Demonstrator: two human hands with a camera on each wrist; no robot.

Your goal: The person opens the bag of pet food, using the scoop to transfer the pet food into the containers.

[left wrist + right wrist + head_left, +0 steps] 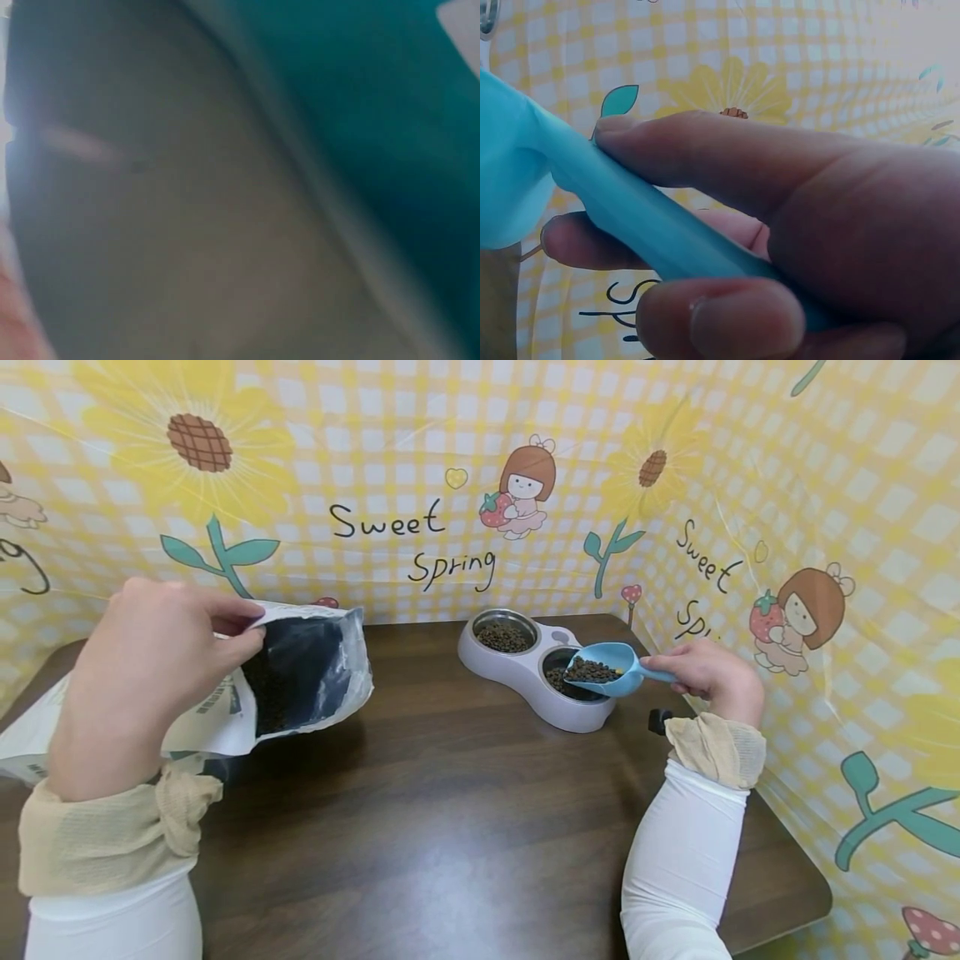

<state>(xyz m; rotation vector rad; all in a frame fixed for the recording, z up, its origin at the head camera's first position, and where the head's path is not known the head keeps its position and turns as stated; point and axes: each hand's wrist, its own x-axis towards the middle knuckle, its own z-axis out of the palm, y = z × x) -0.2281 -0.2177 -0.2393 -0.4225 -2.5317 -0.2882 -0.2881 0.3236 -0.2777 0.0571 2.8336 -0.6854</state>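
In the head view, my left hand (pixel 161 660) pinches the upper edge of a white bag (pixel 217 722) between thumb and fingers. The bag lies tilted with its mouth gaping to the right, and dark pellets show inside. My right hand (pixel 708 672) grips the handle of a light blue scoop (pixel 611 653) filled with brown kibble (pixel 592 671). The scoop is over the near bowl (pixel 558 660) of a pale double pet feeder (pixel 510 670); kibble lies in that bowl too. In the right wrist view, thumb and fingers wrap the scoop handle (pixel 656 214). The left wrist view is blurred, mostly bag surface.
The feeder's far metal bowl (pixel 504 633) holds kibble. All of this is on a dark wooden table (pixel 420 827). Yellow checked cloth (pixel 390 452) with printed flowers hangs behind and along the right side.
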